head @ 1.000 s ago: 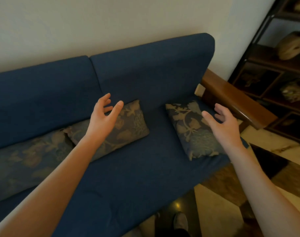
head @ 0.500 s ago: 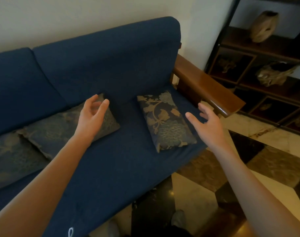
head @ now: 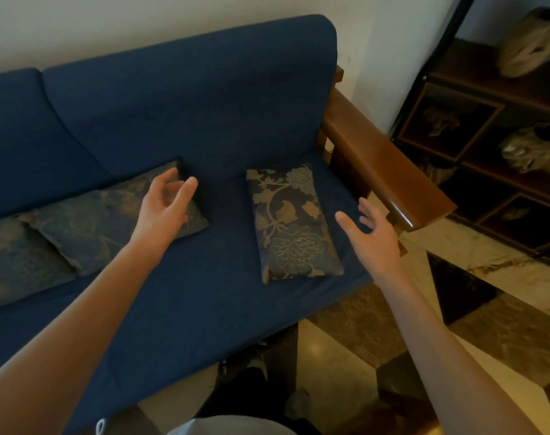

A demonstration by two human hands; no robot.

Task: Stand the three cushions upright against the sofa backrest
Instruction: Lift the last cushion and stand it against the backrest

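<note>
Three dark blue cushions with a gold flower pattern lie flat on the blue sofa seat [head: 204,296]. The right cushion [head: 291,224] lies lengthwise near the armrest. The middle cushion [head: 104,218] lies slanted, and the left cushion [head: 13,262] is partly under its corner at the left edge. My left hand [head: 165,211] hovers over the middle cushion's right end, fingers apart, holding nothing. My right hand [head: 374,240] is open just right of the right cushion, not touching it. The sofa backrest [head: 189,98] stands bare behind them.
A brown wooden armrest [head: 383,161] bounds the sofa at the right. Beyond it stands a dark shelf unit [head: 474,127] with ornaments. Patterned marble floor [head: 474,312] lies in front, and my shoes show at the bottom.
The view has shifted so the sofa sits further right in the frame. Both hands have moved lower and nearer the cushions, the right hand coming beside the right cushion.
</note>
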